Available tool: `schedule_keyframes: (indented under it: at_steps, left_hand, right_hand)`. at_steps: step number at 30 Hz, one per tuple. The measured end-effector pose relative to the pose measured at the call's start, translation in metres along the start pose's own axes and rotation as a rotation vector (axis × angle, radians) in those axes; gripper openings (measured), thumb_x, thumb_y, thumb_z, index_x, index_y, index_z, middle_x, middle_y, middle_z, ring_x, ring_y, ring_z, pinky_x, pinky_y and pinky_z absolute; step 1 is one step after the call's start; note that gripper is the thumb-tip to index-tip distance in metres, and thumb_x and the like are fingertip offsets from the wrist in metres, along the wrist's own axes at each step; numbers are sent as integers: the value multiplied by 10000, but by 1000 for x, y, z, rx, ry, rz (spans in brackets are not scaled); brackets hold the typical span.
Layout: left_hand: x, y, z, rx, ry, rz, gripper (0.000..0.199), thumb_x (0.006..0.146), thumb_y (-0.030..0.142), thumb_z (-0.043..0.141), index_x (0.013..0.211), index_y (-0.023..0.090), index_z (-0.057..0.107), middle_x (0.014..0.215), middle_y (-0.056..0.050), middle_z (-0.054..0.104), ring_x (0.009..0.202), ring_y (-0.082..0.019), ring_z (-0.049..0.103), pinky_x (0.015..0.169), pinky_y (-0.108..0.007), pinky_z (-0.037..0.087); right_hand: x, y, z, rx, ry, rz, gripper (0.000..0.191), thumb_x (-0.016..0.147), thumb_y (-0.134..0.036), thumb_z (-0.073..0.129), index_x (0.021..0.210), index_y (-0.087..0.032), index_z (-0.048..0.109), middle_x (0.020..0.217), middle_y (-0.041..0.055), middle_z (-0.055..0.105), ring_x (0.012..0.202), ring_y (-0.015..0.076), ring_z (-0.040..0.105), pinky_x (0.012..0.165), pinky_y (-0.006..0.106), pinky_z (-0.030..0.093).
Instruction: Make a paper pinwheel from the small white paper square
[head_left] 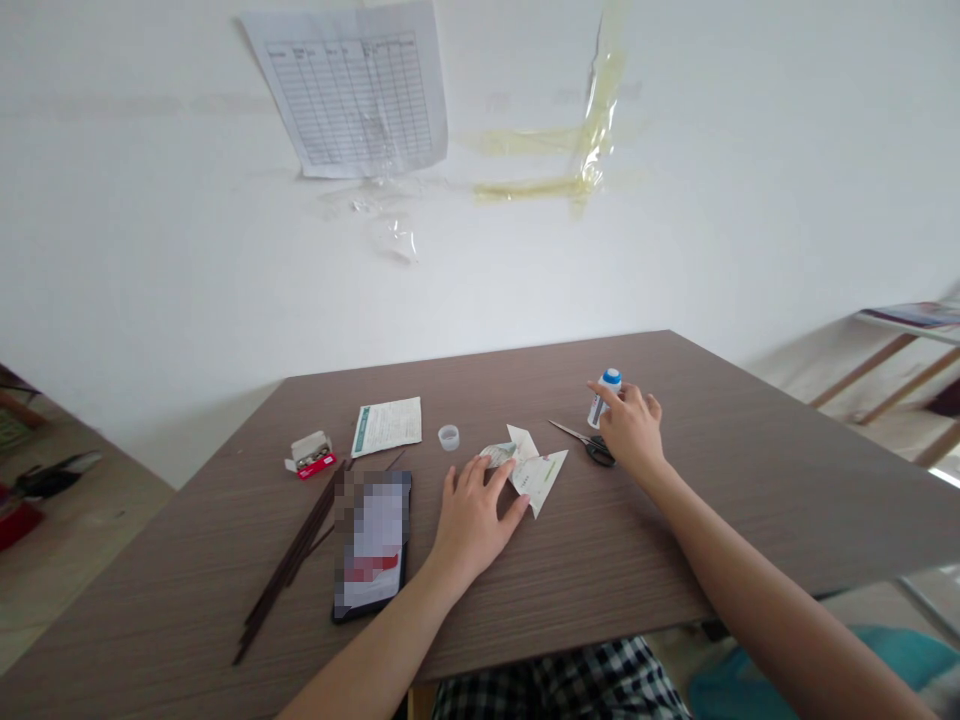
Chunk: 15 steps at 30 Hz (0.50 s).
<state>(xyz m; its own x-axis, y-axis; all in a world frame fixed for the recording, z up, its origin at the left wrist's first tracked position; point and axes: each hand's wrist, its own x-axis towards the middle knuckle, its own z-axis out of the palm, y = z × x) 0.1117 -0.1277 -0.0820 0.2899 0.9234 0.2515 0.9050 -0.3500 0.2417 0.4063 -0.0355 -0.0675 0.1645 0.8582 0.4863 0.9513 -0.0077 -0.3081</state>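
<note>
Head view. Ref.: folded paper on table. L hand: palm down, fingers loosely spread, index & thumb tips at folded paper's L side. R hand: index extended across blue-topped bottle, which stands upright to R & rear of ref.; cannot tell if gripped. Scissors: just R of ref. Clear ring-shaped cap: L & rear. Phone: L & front, screen partly pixelated.
</note>
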Motion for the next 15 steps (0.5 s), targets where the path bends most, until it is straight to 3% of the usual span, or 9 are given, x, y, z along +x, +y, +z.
schedule_keyframes:
  at_steps: [4, 9, 12, 15]
  left_hand:
    - [0, 1, 0, -7, -9, -2, 485, 1145, 416, 725, 1611, 286, 734, 1694, -197, 699, 1634, -425, 611, 1388, -763, 425]
    - [1, 0, 1, -34, 7, 12, 453, 1125, 384, 738, 1568, 289, 749, 1682, -185, 711, 1603, -432, 636, 1376, -773, 438]
    - [1, 1, 1, -40, 5, 11, 433, 1117, 366, 738, 1545, 299, 760, 1677, -175, 718, 1602, -430, 636, 1377, -775, 434]
    - [1, 2, -2, -49, -2, 18, 418, 1101, 337, 744, 1515, 294, 777, 1650, -169, 737, 1591, -425, 645, 1382, -773, 428]
  right_hand:
    - [2, 6, 4, 142, 128, 45, 720, 968, -66, 503, 1621, -250, 744, 1332, 216, 667, 1328, 399, 676, 1274, 653, 460]
    - [5, 11, 5, 463, 330, 95, 784, 865, -143, 597, 1623, -314, 698, 1256, 133, 622, 1135, 368, 686, 1118, 615, 573]
    - [2, 4, 4, 615, 339, 36, 781, 844, -187, 625, 1616, -292, 684, 1288, 140, 682, 1107, 339, 712, 1078, 558, 608]
    - [-6, -11, 3, 760, 227, -7, 740, 849, -262, 669, 1589, -263, 697, 1273, 124, 792, 1036, 306, 757, 998, 480, 650]
